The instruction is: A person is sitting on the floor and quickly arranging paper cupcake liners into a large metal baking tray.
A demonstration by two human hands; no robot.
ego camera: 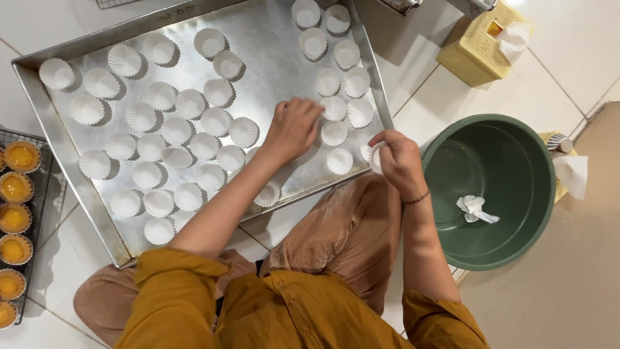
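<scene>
A large metal baking tray [271,52] lies on the tiled floor, dotted with several white paper cupcake liners [194,139]. My left hand [294,126] reaches over the tray, fingertips touching a liner [334,108] near the tray's right side. My right hand [397,161] hovers at the tray's near right corner and grips a small stack of white liners [374,156]. My knees in brown trousers sit just below the tray.
A green plastic basin [516,249] with a crumpled white paper inside stands at the right. A yellow tissue box [481,45] is at the upper right. A wire rack [45,194] with filled yellow cakes runs along the left edge.
</scene>
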